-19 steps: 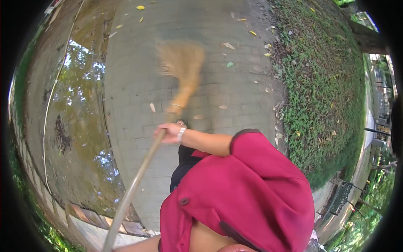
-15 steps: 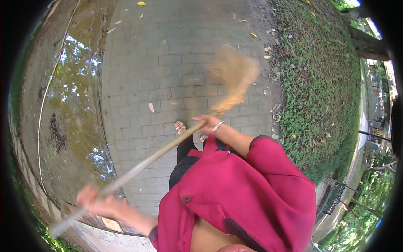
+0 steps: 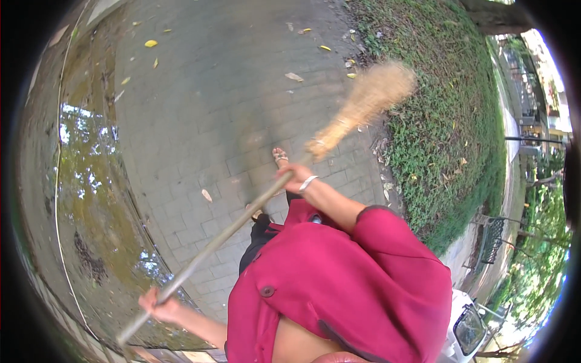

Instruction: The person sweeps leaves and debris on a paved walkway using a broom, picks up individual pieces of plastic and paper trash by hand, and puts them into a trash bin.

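Note:
A long-handled straw broom (image 3: 224, 235) slants across my front, from lower left to upper right. My left hand (image 3: 160, 304) is wrapped round the pole near its rear end. Closer to the bristles, my right hand (image 3: 295, 176), with a silver bangle at the wrist, grips the pole too. The bristle head (image 3: 378, 88) is smeared by motion and lies over the edge between paving and grass. Whether it touches the ground I cannot tell. Several yellow leaves (image 3: 150, 43) and a pale dry leaf (image 3: 207, 195) lie on the paving.
Grey brick paving (image 3: 181, 151) runs ahead, my sandalled foot (image 3: 279, 156) on it. A wet, reflecting muddy strip (image 3: 91, 181) borders it on the left, a grassy bank (image 3: 448, 133) on the right. A tree trunk (image 3: 496, 17), a bench (image 3: 491, 241) and a white vehicle (image 3: 463, 327) stand at the right.
The broom head has swung right, from the paving to the grass edge. My left hand has shifted right with the pole's end. My feet have stepped, and the white vehicle has come into view.

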`<state>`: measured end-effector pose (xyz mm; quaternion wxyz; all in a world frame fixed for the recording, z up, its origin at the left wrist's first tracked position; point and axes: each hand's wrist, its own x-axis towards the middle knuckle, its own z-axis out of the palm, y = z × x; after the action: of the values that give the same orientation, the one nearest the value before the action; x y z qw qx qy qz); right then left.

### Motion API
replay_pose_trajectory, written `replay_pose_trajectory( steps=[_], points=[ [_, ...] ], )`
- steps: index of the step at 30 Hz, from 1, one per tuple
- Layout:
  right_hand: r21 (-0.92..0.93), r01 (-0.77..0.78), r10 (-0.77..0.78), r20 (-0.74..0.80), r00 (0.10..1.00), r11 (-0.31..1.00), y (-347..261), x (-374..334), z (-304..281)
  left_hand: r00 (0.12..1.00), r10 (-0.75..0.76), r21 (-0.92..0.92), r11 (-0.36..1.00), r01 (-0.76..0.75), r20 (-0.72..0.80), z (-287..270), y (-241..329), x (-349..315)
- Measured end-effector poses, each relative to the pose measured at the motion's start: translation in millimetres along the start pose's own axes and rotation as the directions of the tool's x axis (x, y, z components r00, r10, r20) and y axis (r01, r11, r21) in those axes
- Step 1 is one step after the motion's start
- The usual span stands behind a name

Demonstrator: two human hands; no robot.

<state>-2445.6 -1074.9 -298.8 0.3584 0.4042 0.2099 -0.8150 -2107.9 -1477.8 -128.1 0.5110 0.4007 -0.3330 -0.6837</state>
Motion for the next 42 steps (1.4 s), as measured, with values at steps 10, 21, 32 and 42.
replay_pose_trajectory(
  steps=[10, 21, 32, 42],
  points=[
    [-0.041, -0.509, 0.476, 0.426, 0.769, 0.86, -39, 72, 180, 0.718, 0.687, 0.122, 0.707, -0.696, 0.114, 258, 32, -95],
    [-0.069, 0.491, -0.447, -0.539, 0.714, 0.868, -519, 133, -38, 0.918, -0.393, 0.182, 0.908, 0.378, 0.052, 496, -373, -131],
    [0.1, 0.173, -0.157, -0.153, 0.976, 0.98, -398, 167, 165, 0.969, -0.048, 0.116, 0.99, 0.078, -0.243, 416, -266, -13],
    [-0.151, -0.219, 0.26, 0.37, 0.892, 0.964, -312, 286, 397, 0.715, 0.698, 0.008, 0.715, -0.699, -0.04, 602, -117, 22]
  ],
)
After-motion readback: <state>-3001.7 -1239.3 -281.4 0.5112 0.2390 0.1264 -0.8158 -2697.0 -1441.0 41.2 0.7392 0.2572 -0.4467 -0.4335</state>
